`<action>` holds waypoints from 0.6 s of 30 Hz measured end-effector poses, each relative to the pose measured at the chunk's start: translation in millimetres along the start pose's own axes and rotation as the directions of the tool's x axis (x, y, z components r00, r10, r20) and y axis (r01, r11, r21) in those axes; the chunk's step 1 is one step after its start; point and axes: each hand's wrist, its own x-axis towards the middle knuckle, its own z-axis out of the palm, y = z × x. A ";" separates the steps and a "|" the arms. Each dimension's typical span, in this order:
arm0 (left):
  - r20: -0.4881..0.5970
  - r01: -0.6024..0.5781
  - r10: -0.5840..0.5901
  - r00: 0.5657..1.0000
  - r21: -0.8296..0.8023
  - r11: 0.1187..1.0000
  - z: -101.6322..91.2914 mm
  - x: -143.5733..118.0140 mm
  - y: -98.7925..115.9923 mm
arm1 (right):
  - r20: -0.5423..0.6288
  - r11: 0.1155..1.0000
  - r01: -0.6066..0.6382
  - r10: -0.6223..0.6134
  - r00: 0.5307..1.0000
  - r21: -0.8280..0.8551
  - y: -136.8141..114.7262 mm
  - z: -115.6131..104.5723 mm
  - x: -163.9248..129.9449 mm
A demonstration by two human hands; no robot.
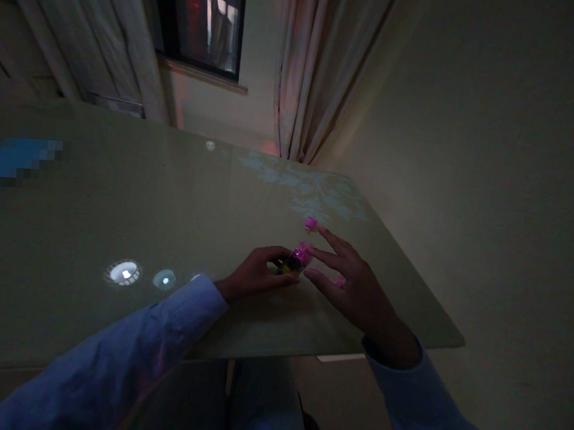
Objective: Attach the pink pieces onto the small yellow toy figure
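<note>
My left hand (260, 268) is closed around a small clear jar (296, 262), tilted with its mouth toward the right. Dark, yellow and shiny pink contents show through its side. My right hand (349, 274) is just right of the jar, fingers spread. Its middle fingertip and thumb are at the jar's mouth, by the pink contents; whether they touch them is hard to tell. Near the tip of the index finger lies a small pink cap (310, 223). Another pink piece (339, 281) shows beside the right palm, partly covered by it.
The glossy table (195, 196) reflects lamps at the left and carries a pale leaf pattern (313, 184) at its far right. A blurred blue thing (15, 158) lies at the left edge. A wall (487, 188) borders the right side; curtains (306, 67) and a window (208, 25) stand behind.
</note>
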 end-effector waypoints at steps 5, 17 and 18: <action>0.020 -0.008 0.008 1.000 0.013 1.000 -0.6 -0.3 0.6 | 0.019 0.994 0.040 -0.038 0.999 -0.102 3.8 3.5 7.0; 0.026 -0.020 0.018 0.999 0.057 0.998 -1.6 -2.9 -6.2 | 0.202 0.999 0.002 0.004 0.979 -0.033 17.0 10.2 21.4; 0.024 -0.017 0.016 1.000 0.054 0.998 -1.6 -3.1 -6.7 | 0.214 1.000 0.003 0.004 0.977 -0.030 16.9 10.4 22.4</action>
